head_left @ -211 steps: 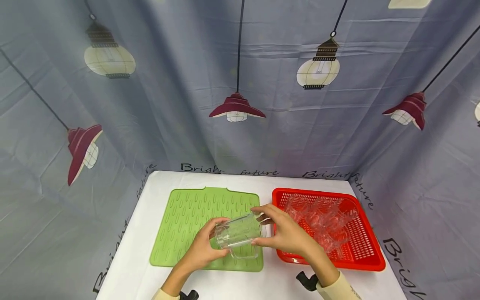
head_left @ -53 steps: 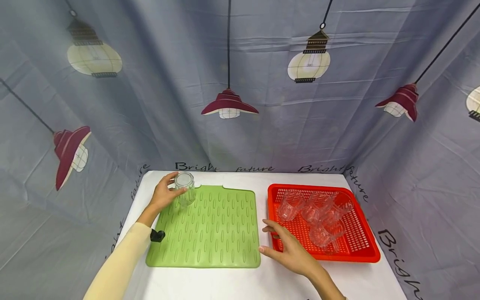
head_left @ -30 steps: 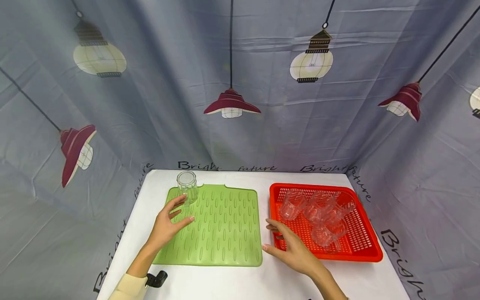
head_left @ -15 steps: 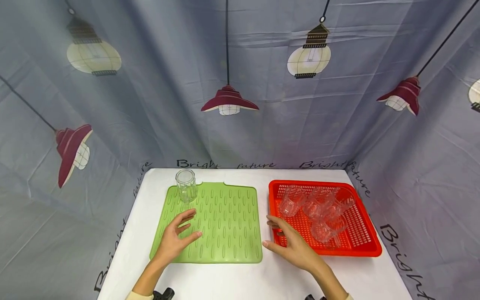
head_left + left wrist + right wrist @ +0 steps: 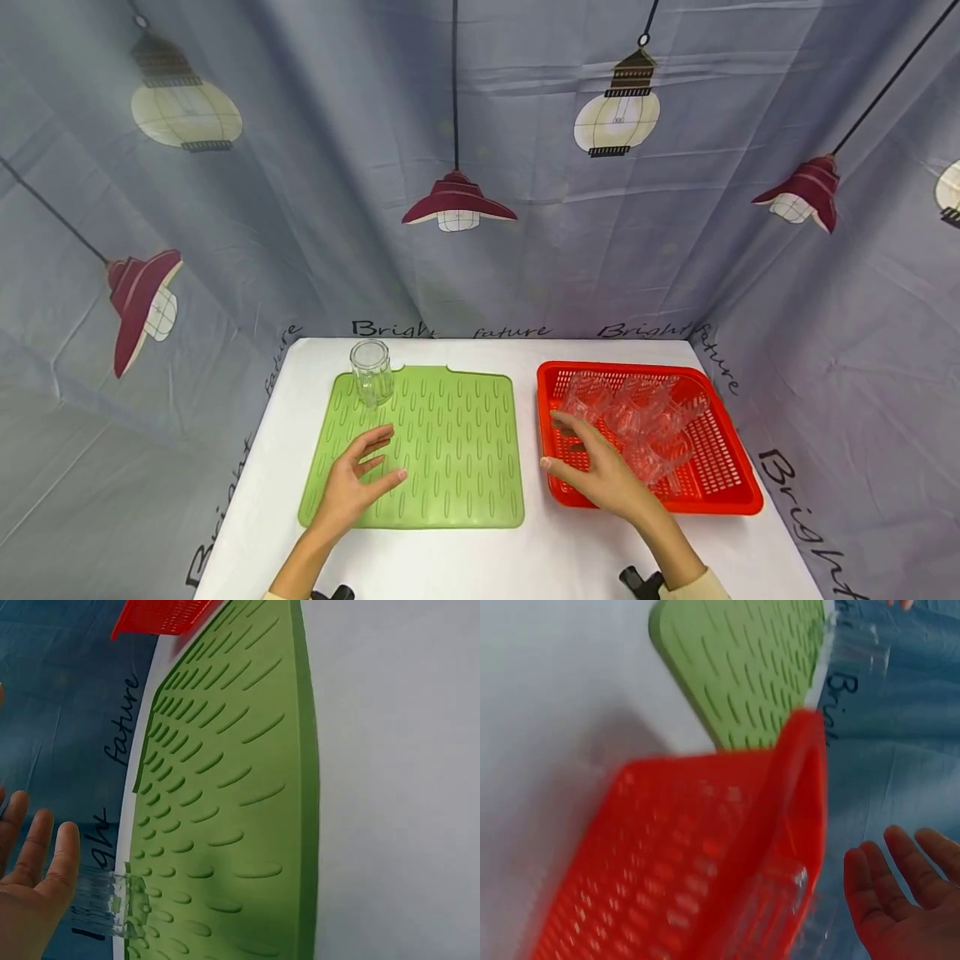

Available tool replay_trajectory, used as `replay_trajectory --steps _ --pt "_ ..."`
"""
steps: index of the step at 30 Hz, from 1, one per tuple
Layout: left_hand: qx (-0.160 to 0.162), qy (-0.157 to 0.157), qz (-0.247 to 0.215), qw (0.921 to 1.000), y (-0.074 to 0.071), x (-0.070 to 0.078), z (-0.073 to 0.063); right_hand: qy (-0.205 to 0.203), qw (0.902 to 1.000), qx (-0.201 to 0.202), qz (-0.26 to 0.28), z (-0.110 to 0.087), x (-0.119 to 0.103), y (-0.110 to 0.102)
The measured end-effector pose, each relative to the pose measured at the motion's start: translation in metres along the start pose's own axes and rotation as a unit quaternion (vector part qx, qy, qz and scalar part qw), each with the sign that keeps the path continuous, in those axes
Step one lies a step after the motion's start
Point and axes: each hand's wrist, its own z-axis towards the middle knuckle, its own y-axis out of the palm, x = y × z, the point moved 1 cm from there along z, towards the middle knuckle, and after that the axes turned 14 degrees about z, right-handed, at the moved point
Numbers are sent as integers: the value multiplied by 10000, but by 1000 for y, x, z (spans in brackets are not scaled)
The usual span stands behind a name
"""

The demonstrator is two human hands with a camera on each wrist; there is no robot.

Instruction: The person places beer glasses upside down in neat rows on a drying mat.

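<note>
A clear glass mug [image 5: 372, 371] stands on the far left corner of the green ridged mat [image 5: 450, 450]. My left hand [image 5: 351, 482] hovers over the mat's near left part, fingers spread and holding nothing; in the left wrist view the mug [image 5: 101, 901] shows past its fingertips. On the right, my right hand [image 5: 603, 471] is above the near left side of the red basket [image 5: 630, 367], its fingers loosely bent around nothing. Several clear glass mugs [image 5: 587, 395] lie in that basket, partly hidden behind the hand. The right wrist view shows the fingers beyond the basket rim [image 5: 802, 727].
Mat and basket sit side by side on a white table [image 5: 450, 567], a narrow white strip between them. Behind and at both sides hangs a grey-blue curtain [image 5: 360, 250] printed with lamps. Black wrist mounts [image 5: 641, 582] show at my forearms.
Both hands held one mug over the mat earlier. My left hand set it at the far left corner, released it and drew back. My right hand has just moved rightward over the basket.
</note>
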Motion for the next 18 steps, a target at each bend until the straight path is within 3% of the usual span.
replay_trajectory --steps 10,18 --pt "-3 -188 -219 9996 8 -2 -6 51 9959 167 -885 29 6 -48" --pt "82 -221 -194 9995 4 -1 -8 123 9865 -16 -1632 56 19 -65"
